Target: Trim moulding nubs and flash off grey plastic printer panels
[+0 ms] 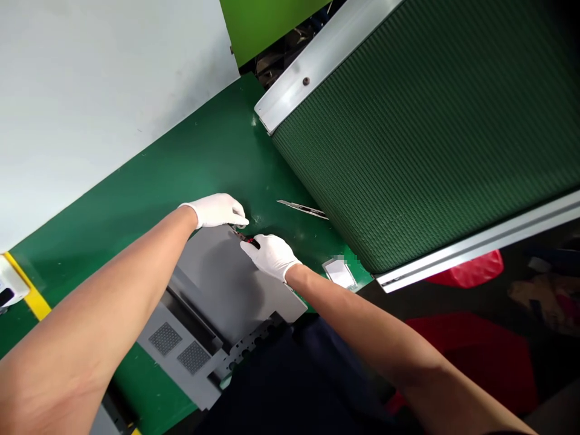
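Note:
My right hand, in a white glove, is closed around pliers with red and black handles. Their metal jaws reach the far edge of a grey sheet-metal panel. Just left of the jaws, my left hand, also gloved in white, has its fingers pinched together at that same edge; what lies between them is too small and hidden to make out. The panel has a folded channel and two perforated vent patches on its near left part. A slim craft knife lies beyond my right hand.
The panel lies on a green tabletop. At the right, a green ribbed conveyor belt with metal side rails overhangs it. A small white card-like item rests near the belt's corner. Red plastic objects stand below right.

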Action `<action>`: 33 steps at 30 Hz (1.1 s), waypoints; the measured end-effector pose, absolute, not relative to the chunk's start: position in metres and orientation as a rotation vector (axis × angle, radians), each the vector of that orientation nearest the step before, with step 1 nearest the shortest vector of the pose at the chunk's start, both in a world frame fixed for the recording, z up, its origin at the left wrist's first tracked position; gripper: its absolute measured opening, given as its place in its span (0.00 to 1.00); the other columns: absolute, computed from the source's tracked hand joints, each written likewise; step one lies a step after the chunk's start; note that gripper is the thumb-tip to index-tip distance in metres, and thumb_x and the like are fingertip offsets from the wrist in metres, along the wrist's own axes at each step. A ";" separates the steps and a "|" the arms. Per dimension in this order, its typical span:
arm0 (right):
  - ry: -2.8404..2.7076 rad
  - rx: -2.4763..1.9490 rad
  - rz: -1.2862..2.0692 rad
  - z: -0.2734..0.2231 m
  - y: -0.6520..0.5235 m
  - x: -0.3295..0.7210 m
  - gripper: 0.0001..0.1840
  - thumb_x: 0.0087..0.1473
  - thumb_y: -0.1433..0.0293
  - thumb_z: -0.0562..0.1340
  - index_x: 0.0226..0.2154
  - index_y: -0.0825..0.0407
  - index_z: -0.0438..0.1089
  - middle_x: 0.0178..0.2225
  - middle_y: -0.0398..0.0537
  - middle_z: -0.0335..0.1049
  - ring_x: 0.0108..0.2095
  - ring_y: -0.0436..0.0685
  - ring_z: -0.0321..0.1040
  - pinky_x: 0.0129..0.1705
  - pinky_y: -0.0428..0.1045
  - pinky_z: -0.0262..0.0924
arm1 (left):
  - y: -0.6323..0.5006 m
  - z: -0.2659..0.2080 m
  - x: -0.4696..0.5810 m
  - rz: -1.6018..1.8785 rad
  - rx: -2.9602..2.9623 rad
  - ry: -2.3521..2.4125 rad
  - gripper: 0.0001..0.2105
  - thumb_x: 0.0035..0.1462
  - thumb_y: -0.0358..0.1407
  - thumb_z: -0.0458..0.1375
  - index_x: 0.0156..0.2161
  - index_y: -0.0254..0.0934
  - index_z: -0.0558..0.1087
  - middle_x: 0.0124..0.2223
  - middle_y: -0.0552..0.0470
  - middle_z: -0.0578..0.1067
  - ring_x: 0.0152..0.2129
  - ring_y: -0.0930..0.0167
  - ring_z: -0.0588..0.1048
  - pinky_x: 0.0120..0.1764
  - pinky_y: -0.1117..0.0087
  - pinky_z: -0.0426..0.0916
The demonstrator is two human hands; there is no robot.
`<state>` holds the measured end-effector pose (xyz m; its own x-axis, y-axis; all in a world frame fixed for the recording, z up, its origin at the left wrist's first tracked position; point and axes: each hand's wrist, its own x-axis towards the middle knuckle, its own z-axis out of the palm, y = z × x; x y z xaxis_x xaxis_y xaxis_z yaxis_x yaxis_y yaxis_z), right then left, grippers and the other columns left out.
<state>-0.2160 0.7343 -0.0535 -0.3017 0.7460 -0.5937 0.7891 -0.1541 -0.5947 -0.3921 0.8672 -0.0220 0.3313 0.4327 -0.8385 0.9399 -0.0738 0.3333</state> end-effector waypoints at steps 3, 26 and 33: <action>2.017 1.876 -1.430 -0.055 0.732 -0.217 0.28 0.65 0.46 0.54 0.37 0.51 0.76 0.37 0.55 0.80 0.42 0.64 0.77 0.43 0.52 0.64 | 0.867 -0.023 -0.391 -0.696 1.651 1.257 0.18 0.52 0.55 0.59 0.37 0.48 0.83 0.45 0.56 0.83 0.37 0.66 0.76 0.36 0.69 0.65; 1.924 1.866 -1.528 -0.062 0.737 -0.217 0.30 0.67 0.45 0.51 0.34 0.50 0.75 0.36 0.56 0.81 0.43 0.63 0.78 0.43 0.51 0.63 | 0.869 -0.025 -0.390 -0.691 1.647 1.266 0.18 0.50 0.54 0.59 0.37 0.47 0.84 0.40 0.53 0.83 0.34 0.65 0.76 0.36 0.67 0.65; 1.988 1.838 -1.414 -0.063 0.739 -0.219 0.30 0.69 0.45 0.49 0.37 0.49 0.74 0.36 0.52 0.80 0.41 0.61 0.78 0.41 0.50 0.62 | 0.868 -0.019 -0.389 -0.646 1.648 1.271 0.16 0.53 0.51 0.60 0.36 0.43 0.83 0.40 0.54 0.83 0.33 0.68 0.74 0.35 0.68 0.64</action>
